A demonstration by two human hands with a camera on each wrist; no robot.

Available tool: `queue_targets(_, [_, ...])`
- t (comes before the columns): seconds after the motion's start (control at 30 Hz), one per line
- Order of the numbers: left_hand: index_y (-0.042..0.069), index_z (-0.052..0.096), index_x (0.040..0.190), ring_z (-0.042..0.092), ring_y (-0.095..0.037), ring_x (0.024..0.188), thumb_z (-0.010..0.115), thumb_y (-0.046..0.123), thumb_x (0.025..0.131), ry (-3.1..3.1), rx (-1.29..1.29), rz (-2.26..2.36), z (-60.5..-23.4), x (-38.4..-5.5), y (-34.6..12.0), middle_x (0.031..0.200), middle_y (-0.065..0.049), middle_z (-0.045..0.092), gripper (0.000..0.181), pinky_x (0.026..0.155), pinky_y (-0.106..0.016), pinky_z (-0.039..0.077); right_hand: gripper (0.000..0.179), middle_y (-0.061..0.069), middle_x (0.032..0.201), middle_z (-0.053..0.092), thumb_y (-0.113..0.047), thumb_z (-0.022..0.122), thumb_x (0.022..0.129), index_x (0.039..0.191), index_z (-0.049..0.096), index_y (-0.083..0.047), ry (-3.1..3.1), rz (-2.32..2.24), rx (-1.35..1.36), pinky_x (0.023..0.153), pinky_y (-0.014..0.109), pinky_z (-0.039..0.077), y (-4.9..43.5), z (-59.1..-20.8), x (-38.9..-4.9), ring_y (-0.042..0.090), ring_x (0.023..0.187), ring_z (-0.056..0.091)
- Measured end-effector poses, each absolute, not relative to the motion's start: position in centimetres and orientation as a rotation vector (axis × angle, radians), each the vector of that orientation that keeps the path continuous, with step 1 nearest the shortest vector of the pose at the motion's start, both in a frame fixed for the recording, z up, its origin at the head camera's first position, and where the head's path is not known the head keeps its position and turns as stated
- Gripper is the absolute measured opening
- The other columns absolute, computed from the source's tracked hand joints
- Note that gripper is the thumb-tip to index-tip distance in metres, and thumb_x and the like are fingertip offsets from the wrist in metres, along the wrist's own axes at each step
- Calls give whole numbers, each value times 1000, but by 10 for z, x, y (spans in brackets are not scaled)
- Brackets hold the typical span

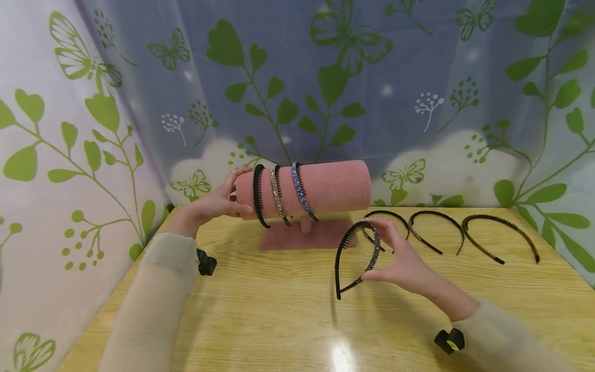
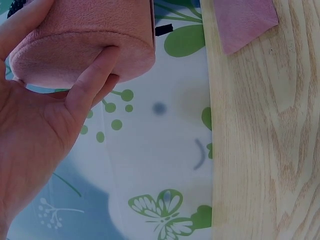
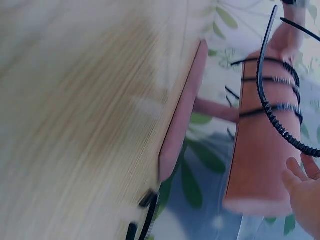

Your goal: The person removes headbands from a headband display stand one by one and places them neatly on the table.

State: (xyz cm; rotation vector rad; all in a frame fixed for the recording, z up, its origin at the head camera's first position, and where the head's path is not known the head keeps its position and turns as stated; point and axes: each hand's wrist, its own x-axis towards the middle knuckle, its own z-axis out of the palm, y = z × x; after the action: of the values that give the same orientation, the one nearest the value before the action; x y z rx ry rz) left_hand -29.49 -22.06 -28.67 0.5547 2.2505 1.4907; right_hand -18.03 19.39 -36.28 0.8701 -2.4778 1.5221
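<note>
A pink plush headband stand (image 1: 341, 186) lies crosswise on its post above a flat pink base (image 1: 283, 237). My left hand (image 1: 216, 200) grips the roll's left end; in the left wrist view, fingers of that hand (image 2: 40, 125) press its round end face. Around the roll sit a black toothed headband (image 1: 257, 194), a silver rhinestone one (image 1: 276, 191) and a blue rhinestone one (image 1: 299, 188). In front of the stand's right side, my right hand (image 1: 411, 266) pinches a black headband with dark sparkling stones (image 1: 338, 268), teeth inward, held off the table.
To the right, three more headbands lie on the wooden table (image 1: 260, 310): one partly behind my right hand (image 1: 388, 212), a middle one (image 1: 439, 213) and a braided-looking one (image 1: 504, 219). A leaf-and-butterfly curtain (image 1: 386, 119) hangs close behind the table.
</note>
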Motion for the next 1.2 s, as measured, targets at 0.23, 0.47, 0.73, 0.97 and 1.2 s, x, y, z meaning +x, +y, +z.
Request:
queue_targets(0.23, [35,4,154,34,-39,134,70,10,90,2252,548,1496,-287,-294,-222,154,-14,17,95,89,-49,47,97,7,147,36,-26,91,68,146,34,-16,-2518,1388,1047,106,55,30,156,-358,-186,31,135,35])
queue_targets(0.47, [31,2,155,33,-40,135,69,11,91,2249,569,1478,-287,-294,-218,155,-14,17,94,91,-51,46,97,-1,140,35,-37,89,70,149,34,-26,-2616,1255,1190,96,52,41,123,-353,-193,25,126,42])
queue_targets(0.73, [32,2,155,33,-40,135,69,10,91,2250,564,1488,-288,-294,-219,154,-15,17,95,91,-53,45,93,-2,135,34,-48,84,73,151,35,-33,-2708,1057,1405,94,41,41,88,-359,-206,15,118,40])
queue_targets(0.97, [31,2,155,33,-41,134,70,10,91,2260,578,1487,-291,-296,-222,154,-16,17,95,90,-51,46,94,-2,132,36,-53,81,73,151,34,-30,-2843,840,1510,94,34,42,56,-372,-211,13,117,39])
queue_targets(1.2, [33,4,154,32,-40,135,70,13,91,2271,586,1480,-290,-297,-222,155,-15,16,95,90,-51,46,95,-1,128,39,-61,78,71,147,39,-20,-2887,636,1521,90,31,43,29,-388,-218,14,112,40])
